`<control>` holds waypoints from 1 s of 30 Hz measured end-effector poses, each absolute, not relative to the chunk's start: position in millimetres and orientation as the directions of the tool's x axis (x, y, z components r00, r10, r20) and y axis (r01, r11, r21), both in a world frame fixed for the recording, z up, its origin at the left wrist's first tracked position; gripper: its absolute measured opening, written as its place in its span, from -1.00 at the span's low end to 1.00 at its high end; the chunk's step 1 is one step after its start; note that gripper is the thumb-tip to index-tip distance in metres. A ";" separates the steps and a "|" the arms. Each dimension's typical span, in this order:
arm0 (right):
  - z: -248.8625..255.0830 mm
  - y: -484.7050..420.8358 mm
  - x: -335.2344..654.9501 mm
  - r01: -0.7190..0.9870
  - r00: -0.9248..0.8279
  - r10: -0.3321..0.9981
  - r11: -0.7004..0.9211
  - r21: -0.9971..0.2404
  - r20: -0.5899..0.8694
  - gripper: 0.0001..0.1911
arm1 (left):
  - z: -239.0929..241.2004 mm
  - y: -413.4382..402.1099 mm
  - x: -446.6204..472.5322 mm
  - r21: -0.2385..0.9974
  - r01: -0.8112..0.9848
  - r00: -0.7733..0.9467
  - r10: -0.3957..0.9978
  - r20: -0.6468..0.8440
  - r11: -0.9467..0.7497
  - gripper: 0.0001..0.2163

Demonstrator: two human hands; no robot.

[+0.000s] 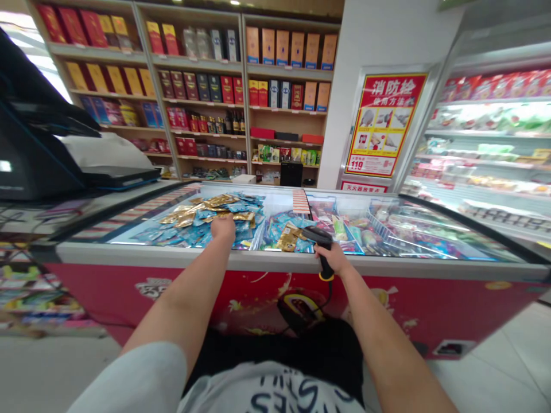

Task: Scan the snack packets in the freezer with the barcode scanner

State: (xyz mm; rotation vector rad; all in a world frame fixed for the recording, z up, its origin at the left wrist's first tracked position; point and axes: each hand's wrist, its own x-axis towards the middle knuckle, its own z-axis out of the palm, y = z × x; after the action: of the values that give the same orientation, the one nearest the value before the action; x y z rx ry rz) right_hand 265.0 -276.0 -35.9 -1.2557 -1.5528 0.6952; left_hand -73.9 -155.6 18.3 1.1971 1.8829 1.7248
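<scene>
My left hand (222, 228) reaches into an open chest freezer (267, 261) and rests on a heap of blue and gold ice-cream packets (202, 221); its fingers are hidden among them. My right hand (332, 261) is closed round the handle of a black barcode scanner (321, 240) with a yellow base, held over the freezer's front rim. The scanner's head points left toward a gold packet (287, 238). A black cable (310, 310) hangs from the scanner down the red freezer front.
Wire dividers split the freezer into bins of mixed frozen treats (370, 226). A black till screen (30, 137) stands on a counter at left. Shelves of boxed goods (206, 86) line the back wall. A lit chiller cabinet (486, 143) stands at right beside a red fire poster (383, 123).
</scene>
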 end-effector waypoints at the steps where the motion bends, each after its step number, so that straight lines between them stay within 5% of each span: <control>1: -35.7 -276.1 265.1 0.384 0.022 0.944 0.297 -0.875 0.330 -0.67 | 17.4 -161.6 -67.9 0.903 0.428 -0.588 0.744 0.316 -0.045 -0.83; 4: -34.9 -276.5 265.0 0.379 0.037 0.948 0.279 -0.882 0.316 -0.67 | 12.5 -182.6 -36.1 0.756 0.648 -0.374 0.828 0.417 -0.088 -0.75; 8: -33.7 -277.0 264.3 0.367 0.026 0.948 0.286 -0.885 0.317 -0.68 | -3.5 -203.9 14.4 0.564 0.810 -0.016 0.956 0.293 -0.159 -0.64; 11: -32.9 -277.7 264.0 0.383 0.020 0.944 0.297 -0.875 0.329 -0.69 | -17.4 -206.5 36.6 0.486 0.848 0.065 0.951 0.302 -0.212 -0.57; 22: -35.8 -274.3 265.3 0.362 0.013 0.947 0.294 -0.884 0.321 -0.70 | -29.5 -198.4 41.2 0.740 0.638 -0.120 0.922 0.367 -0.211 -0.72; 30: -33.5 -276.1 266.2 0.394 0.026 0.950 0.278 -0.876 0.313 -0.69 | -35.1 -180.3 39.9 0.765 0.546 0.026 0.919 0.393 -0.342 -0.74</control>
State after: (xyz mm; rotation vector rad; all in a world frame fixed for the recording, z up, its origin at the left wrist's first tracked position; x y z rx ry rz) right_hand 266.2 -276.1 -33.5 -1.2859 -1.5493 0.6989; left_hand 39.9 -180.3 -35.1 1.9077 1.4880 1.2496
